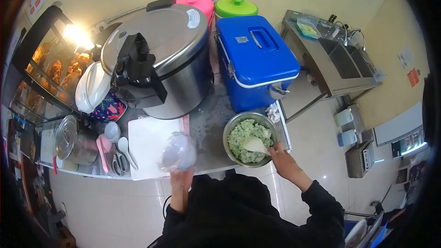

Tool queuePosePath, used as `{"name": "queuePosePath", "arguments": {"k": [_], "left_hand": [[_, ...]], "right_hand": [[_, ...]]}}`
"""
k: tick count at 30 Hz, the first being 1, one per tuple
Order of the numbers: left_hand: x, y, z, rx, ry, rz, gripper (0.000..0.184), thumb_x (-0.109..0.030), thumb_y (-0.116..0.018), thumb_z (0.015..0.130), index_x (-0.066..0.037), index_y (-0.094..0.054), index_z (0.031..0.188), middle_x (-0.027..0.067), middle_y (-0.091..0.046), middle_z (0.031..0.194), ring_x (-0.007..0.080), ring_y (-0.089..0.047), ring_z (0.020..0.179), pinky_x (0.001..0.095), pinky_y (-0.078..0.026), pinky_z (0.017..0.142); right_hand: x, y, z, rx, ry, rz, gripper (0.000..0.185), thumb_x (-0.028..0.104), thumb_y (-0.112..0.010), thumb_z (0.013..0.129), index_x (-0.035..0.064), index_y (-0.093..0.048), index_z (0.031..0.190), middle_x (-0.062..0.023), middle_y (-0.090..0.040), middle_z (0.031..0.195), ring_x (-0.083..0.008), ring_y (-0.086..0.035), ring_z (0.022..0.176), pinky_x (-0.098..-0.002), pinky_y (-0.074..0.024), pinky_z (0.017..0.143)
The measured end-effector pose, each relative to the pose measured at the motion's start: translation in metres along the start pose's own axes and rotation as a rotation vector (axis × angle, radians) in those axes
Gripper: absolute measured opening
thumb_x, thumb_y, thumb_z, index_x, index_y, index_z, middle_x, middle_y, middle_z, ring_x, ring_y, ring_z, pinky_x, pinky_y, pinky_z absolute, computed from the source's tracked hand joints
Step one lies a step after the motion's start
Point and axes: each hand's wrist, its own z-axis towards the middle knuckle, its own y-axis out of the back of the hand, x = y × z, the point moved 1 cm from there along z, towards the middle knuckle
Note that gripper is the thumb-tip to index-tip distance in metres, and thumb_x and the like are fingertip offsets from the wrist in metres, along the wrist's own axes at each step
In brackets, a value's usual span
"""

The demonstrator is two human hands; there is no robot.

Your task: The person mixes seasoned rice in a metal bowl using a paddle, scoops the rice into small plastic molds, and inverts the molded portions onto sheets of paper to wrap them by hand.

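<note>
Pinching a white rice paddle (255,145) in green rice (242,127) is the right hand (284,160), above a steel bowl (227,143); at left, the left hand (183,180) is gripping a plastic-wrapped object (178,153), fingers partly hidden.

Two hands here: one left hand (181,181), one right hand (285,163). One metal bowl (228,149), one white paddle (255,145), one plastic bag (179,151). One blue cooler (257,53), one big cooker (179,82), two lidded tubs (236,7), one pair of scissors (120,163), one white spoon (127,152), two sink basins (340,59), two floor jugs (342,117).
</note>
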Motion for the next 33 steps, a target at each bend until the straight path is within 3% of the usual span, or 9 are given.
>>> {"name": "queuePosePath", "arguments": {"k": [2, 8, 11, 15, 19, 22, 29, 31, 33], "left_hand": [[0.032, -0.015, 0.002, -0.041, -0.038, 0.018, 0.084, -0.037, -0.082, 0.069, -0.007, -0.045, 0.138, 0.0096, -0.051, 0.139, 0.0295, -0.046, 0.13, 0.0457, -0.034, 0.114], [0.084, -0.032, 0.016, -0.043, 0.06, 0.034, 0.101, -0.069, -0.074, 0.061, -0.021, -0.04, 0.144, 0.0083, -0.043, 0.145, 0.0344, -0.039, 0.133, 0.0601, -0.03, 0.106], [0.099, -0.057, 0.008, 0.064, 0.265, -0.034, 0.108, -0.071, -0.074, 0.059, -0.02, -0.036, 0.147, 0.008, -0.039, 0.149, 0.0348, -0.035, 0.136, 0.062, -0.029, 0.106], [0.11, -0.079, -0.003, 0.053, 0.196, 0.0, 0.115, -0.073, -0.074, 0.058, -0.02, -0.029, 0.15, 0.0083, -0.033, 0.152, 0.0348, -0.031, 0.139, 0.0625, -0.028, 0.108], [0.118, -0.09, -0.015, 0.009, 0.146, 0.031, 0.118, -0.074, -0.074, 0.059, -0.019, -0.026, 0.151, 0.0093, -0.031, 0.153, 0.034, -0.028, 0.141, 0.0628, -0.027, 0.11], [0.12, -0.091, -0.014, 0.029, 0.122, 0.064, 0.118, -0.074, -0.075, 0.059, -0.018, -0.026, 0.151, 0.0092, -0.031, 0.153, 0.0334, -0.027, 0.142, 0.0626, -0.026, 0.111], [0.115, -0.094, -0.019, 0.062, 0.144, 0.136, 0.118, -0.07, -0.078, 0.059, -0.017, -0.025, 0.151, 0.0094, -0.031, 0.153, 0.0318, -0.026, 0.143, 0.0628, -0.026, 0.112], [0.114, -0.085, -0.018, 0.085, 0.168, 0.128, 0.116, -0.067, -0.078, 0.062, -0.012, -0.026, 0.15, 0.0113, -0.033, 0.152, 0.0322, -0.029, 0.142, 0.0606, -0.026, 0.113], [0.112, -0.074, -0.018, 0.1, 0.199, 0.133, 0.115, -0.066, -0.078, 0.064, -0.009, -0.027, 0.15, 0.0126, -0.035, 0.151, 0.0324, -0.031, 0.141, 0.0596, -0.026, 0.113]], "right_hand": [[0.004, 0.018, 0.006, 0.027, 0.046, -0.01, 0.042, 0.001, -0.061, 0.078, 0.0001, -0.048, 0.118, -0.0254, -0.05, 0.117, -0.0402, -0.065, 0.093, -0.0417, -0.0577, 0.069], [-0.003, 0.036, -0.001, -0.121, -0.013, 0.065, 0.028, 0.006, -0.057, 0.079, -0.0008, -0.058, 0.106, -0.0171, -0.066, 0.083, -0.0331, -0.07, 0.069, -0.0418, -0.0567, 0.06], [0.011, 0.014, 0.001, -0.127, 0.0, 0.097, 0.026, 0.009, -0.055, 0.08, -0.0008, -0.061, 0.104, -0.0167, -0.068, 0.078, -0.0318, -0.069, 0.066, -0.0419, -0.0566, 0.061], [0.028, -0.001, -0.011, -0.06, 0.028, 0.27, 0.029, 0.011, -0.056, 0.081, -0.0026, -0.061, 0.106, -0.0191, -0.068, 0.077, -0.0337, -0.069, 0.066, -0.045, -0.0563, 0.063], [0.038, -0.02, -0.02, -0.173, 0.027, 0.565, 0.034, 0.008, -0.057, 0.081, -0.004, -0.059, 0.113, -0.0232, -0.066, 0.076, -0.0406, -0.067, 0.071, -0.0485, -0.0543, 0.067], [0.042, -0.018, -0.019, -0.218, -0.027, 0.725, 0.023, 0.004, -0.055, 0.086, -0.0027, -0.064, 0.106, -0.0234, -0.065, 0.074, -0.04, -0.065, 0.068, -0.0502, -0.0515, 0.064], [0.021, -0.04, -0.012, -0.229, -0.133, 0.976, 0.022, 0.006, -0.055, 0.088, -0.0003, -0.069, 0.103, -0.0221, -0.066, 0.074, -0.0364, -0.067, 0.067, -0.0415, -0.0516, 0.063], [0.013, -0.047, -0.008, -0.186, -0.175, 1.073, 0.023, 0.006, -0.055, 0.086, 0.0, -0.07, 0.102, -0.0229, -0.067, 0.076, -0.0383, -0.067, 0.068, -0.0424, -0.0525, 0.064], [0.006, -0.046, -0.008, -0.112, -0.21, 1.128, 0.024, 0.007, -0.055, 0.087, 0.0003, -0.071, 0.103, -0.0208, -0.067, 0.072, -0.032, -0.067, 0.064, -0.0385, -0.0521, 0.062]]}}
